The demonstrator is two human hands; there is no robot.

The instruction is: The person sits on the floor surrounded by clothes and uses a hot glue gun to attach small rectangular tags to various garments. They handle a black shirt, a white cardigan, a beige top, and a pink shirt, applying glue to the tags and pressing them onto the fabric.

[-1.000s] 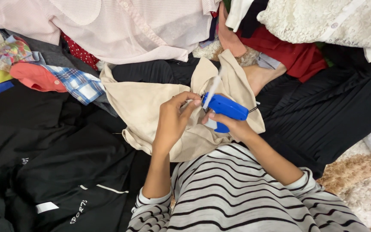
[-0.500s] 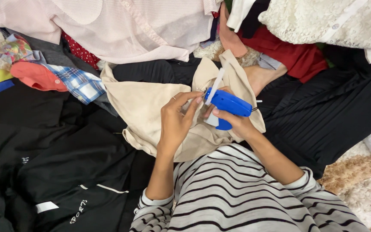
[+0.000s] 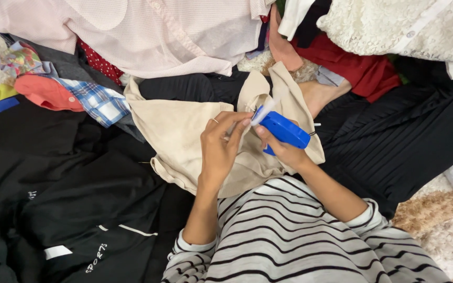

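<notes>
Beige garment (image 3: 195, 136) lies in the lap; the left hand (image 3: 221, 144) has shifted up to pinch fabric at the nose of the blue tagging gun (image 3: 284, 131), which the right hand (image 3: 284, 149) grips, closing in to tag.
</notes>
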